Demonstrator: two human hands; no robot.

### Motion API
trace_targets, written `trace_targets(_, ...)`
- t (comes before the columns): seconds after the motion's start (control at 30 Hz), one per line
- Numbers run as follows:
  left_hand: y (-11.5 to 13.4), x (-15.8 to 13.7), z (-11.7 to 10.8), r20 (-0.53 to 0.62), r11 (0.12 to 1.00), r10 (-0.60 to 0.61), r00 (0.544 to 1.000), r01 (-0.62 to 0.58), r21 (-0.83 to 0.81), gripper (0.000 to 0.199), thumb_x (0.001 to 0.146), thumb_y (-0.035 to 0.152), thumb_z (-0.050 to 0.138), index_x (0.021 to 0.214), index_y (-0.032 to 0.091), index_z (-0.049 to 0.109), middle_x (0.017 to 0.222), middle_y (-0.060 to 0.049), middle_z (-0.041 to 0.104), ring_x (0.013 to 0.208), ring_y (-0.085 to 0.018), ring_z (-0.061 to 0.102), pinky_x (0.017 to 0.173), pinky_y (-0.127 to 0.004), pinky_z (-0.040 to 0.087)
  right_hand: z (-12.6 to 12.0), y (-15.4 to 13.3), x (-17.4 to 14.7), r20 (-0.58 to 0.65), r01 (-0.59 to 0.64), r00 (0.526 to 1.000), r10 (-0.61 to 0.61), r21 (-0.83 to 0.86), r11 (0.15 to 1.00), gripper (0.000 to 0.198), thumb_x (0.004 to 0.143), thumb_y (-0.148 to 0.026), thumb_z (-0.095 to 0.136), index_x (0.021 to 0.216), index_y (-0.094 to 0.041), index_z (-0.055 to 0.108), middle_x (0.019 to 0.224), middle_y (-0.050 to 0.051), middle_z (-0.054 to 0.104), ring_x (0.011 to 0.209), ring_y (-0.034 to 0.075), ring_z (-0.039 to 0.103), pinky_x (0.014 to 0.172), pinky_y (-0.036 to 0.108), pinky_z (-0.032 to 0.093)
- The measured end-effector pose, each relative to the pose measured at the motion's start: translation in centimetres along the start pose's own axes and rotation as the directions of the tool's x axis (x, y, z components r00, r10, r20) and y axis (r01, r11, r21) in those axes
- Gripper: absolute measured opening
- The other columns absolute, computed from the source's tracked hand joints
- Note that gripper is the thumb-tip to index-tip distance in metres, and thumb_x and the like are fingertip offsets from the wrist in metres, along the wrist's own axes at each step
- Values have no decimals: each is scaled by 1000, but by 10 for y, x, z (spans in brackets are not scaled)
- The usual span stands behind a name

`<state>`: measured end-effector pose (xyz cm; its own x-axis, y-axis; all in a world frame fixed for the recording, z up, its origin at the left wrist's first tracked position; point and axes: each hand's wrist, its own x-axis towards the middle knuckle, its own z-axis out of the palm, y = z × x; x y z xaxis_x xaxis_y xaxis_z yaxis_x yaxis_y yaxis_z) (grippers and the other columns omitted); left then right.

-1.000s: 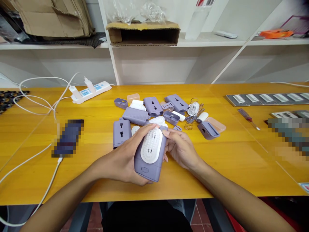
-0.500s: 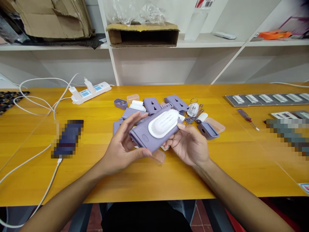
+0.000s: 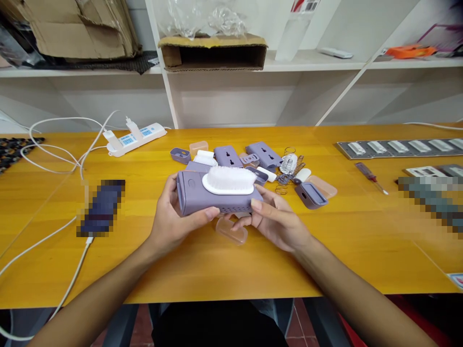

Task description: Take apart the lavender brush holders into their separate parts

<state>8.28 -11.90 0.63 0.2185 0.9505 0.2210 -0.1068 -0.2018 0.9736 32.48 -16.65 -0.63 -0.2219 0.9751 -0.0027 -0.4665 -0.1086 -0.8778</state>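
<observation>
Both my hands hold a purple scrub brush (image 3: 195, 195), a boxy plastic body with an oval pad of white bristles (image 3: 229, 179) facing up. My left hand (image 3: 168, 217) wraps its left end, thumb along the near side. At the right end my right hand (image 3: 278, 217) grips with thumb and fingers. Just below lies a clear peach plastic cover (image 3: 231, 231) on the table. Behind the brush are purple housings with keyhole slots (image 3: 227, 156), a small purple cup-like part (image 3: 181, 154), white pieces (image 3: 204, 156) and loose metal springs (image 3: 285, 178).
A purple open-topped part (image 3: 311, 195) sits right of my right hand. Farther right are a screwdriver (image 3: 372, 178) and a long strip with white blocks (image 3: 396, 147). To the left lie a blurred phone (image 3: 103, 205) on a cable and a power strip (image 3: 137, 139). White shelving (image 3: 235, 101) stands behind.
The brush has turned in my hands from a slant to nearly level, with its perforated near side now showing. It has shifted slightly left, and both hands keep hold.
</observation>
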Motion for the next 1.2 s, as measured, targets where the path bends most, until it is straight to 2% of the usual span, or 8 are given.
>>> trace_targets(0.1,-6,3,-7,14,994,-68,998,69,-81,69,76,45,102,133,24,69,129,-8,77,117,-27,75,95,-33,62,-4,4,-2,-80,157,982,-172,-169,973,65,83,-43,99,139,-30,67,156,12,68,137,33,72,106,49,68)
trace_targets(0.2,-8,4,-7,91,987,-90,992,101,-125,64,79,49,100,131,23,74,129,-9,78,115,-25,74,96,-32,62,-7,4,-4,-22,220,972,-235,-281,934,62,86,-47,96,141,-33,71,153,9,70,148,33,64,122,51,57)
trace_targets(0.4,-4,3,6,61,990,-100,993,105,-96,67,71,58,103,117,19,76,113,-8,79,98,-20,74,85,-28,63,-1,1,-9,36,223,973,-230,-426,877,45,93,-42,91,133,-30,75,135,8,79,127,29,75,112,47,63)
trace_targets(0.53,-5,2,10,30,971,-198,980,200,-131,75,76,67,97,126,21,66,99,-4,78,78,-17,73,65,-26,61,6,9,-12,23,181,982,-188,-400,898,45,98,-42,86,139,-30,71,122,8,81,111,25,79,86,37,70)
trace_targets(0.67,-8,2,11,88,943,-272,958,283,-172,60,90,64,88,128,23,66,88,-1,76,65,-16,71,58,-27,59,10,13,-13,35,130,991,-126,-344,930,56,101,-43,82,152,-34,62,146,10,73,111,25,78,80,36,70)
trace_targets(0.8,-10,1,13,143,892,-373,917,397,-217,55,100,71,74,120,20,74,96,-9,82,78,-23,79,64,-31,63,9,7,-15,143,132,985,-92,-304,943,68,100,-45,83,162,-38,55,161,11,64,128,30,74,106,48,65)
trace_targets(0.93,-12,2,14,221,797,-477,851,525,-300,68,100,80,65,132,21,77,104,-14,86,95,-32,83,76,-39,68,8,7,-16,203,216,967,-155,-324,921,77,97,-44,87,166,-41,53,180,9,43,140,33,67,111,48,63)
trace_targets(1.2,-8,-5,16,431,681,-502,750,650,-337,67,102,77,64,146,27,71,126,-15,83,118,-35,80,89,-45,70,7,16,-15,102,221,974,-200,-271,937,67,97,-41,87,158,-40,60,169,9,60,127,28,76,111,47,61)
